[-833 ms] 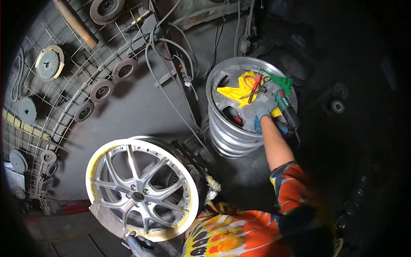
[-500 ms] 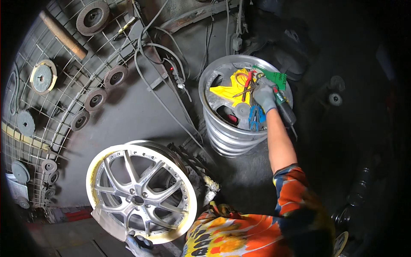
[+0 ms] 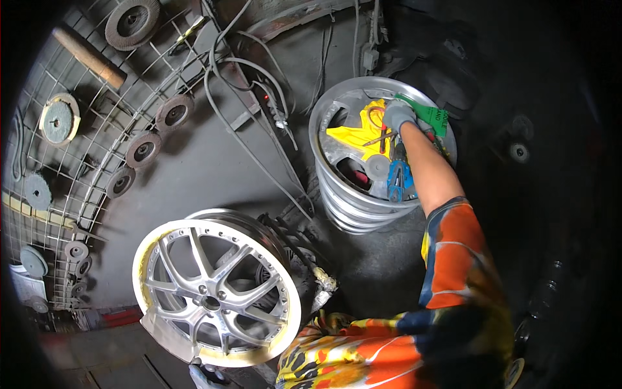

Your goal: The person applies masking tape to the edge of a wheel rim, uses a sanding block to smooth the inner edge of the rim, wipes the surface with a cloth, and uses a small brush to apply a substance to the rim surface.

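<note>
- Two wheel rims fill the floor space: a spoked rim [image 3: 217, 292] with a yellowish band on its lip stands low and left, close to the person's body, and a second, upturned rim [image 3: 382, 152] lies further off, up and right, serving as a tool tub.
- A wire rack [image 3: 84, 149] curves up the left wall, hung with grinding discs [image 3: 133, 21] and a wooden handle [image 3: 91, 58]; hoses [image 3: 253, 123] trail down between rack and tub.
- Inside the tub lie a yellow cloth [image 3: 353, 133], a green tag [image 3: 431, 115] at the far right edge, blue-handled pliers [image 3: 398, 181] near the front wall, and a red-handled tool [image 3: 383, 138] across the middle; what lies under them is hidden.
- The right hand [image 3: 396, 117], in a grey glove, reaches over the tub's near wall, forearm running from lower right to upper left. Its grip curls down among the tools, touching the cloth's edge and the red-handled tool; I cannot tell whether it has closed on anything.
- The red-handled tool lies just below the fingers, its long axis roughly up and down in view, nearly in line with the forearm. The pliers sit nearer the person, under the wrist.
- The left hand [image 3: 202, 375] barely shows at the bottom edge, gloved, under the spoked rim's lower lip; its grip cannot be read. It is well apart from the tub, so the right hand is the nearer by far.
</note>
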### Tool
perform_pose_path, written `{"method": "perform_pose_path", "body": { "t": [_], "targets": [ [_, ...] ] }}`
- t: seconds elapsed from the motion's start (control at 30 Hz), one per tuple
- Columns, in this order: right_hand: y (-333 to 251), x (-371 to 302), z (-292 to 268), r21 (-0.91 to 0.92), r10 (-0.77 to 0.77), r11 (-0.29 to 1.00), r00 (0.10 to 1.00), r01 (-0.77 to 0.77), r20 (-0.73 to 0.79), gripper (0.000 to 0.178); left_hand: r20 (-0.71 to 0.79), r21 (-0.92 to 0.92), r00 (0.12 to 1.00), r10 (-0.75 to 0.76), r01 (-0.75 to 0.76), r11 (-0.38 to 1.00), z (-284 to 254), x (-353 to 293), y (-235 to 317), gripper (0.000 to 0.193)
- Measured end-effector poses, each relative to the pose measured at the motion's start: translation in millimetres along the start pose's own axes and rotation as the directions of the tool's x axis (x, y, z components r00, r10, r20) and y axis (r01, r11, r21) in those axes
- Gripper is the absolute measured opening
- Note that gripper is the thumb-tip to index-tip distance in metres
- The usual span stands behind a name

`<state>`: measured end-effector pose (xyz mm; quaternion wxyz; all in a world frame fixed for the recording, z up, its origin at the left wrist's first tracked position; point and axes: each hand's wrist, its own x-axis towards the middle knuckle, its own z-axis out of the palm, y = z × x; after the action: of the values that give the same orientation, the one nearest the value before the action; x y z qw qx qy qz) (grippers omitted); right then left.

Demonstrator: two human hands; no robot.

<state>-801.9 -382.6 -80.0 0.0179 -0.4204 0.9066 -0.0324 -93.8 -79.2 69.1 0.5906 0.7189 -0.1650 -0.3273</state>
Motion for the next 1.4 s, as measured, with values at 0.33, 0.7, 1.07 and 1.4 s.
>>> {"method": "perform_pose_path", "body": {
  "t": [0.33,0.7,1.07,1.4],
  "targets": [
    [21,31,11,-0.106,0.021,0.994,0.994,-0.009,0.109,0.041,0.033,0.066,0.998,0.054,-0.056,0.996,-22,7,-18,0.03],
    [30,0,-25,-0.11,0.077,0.991,0.997,-0.075,0.017,0.04,0.007,-0.154,0.997,-0.081,0.081,0.985,16,-3,14,0.026],
    [40,39,5,-0.011,-0.283,0.958,0.949,0.287,0.136,0.041,-0.022,0.037,1.0,-0.022,0.023,0.999,-2,13,3,0.027],
    [50,39,4,-0.099,-0.294,0.946,0.946,0.308,0.134,0.026,0.034,-0.016,0.999,-0.033,0.034,0.999,2,11,5,0.026]
  ]
}}
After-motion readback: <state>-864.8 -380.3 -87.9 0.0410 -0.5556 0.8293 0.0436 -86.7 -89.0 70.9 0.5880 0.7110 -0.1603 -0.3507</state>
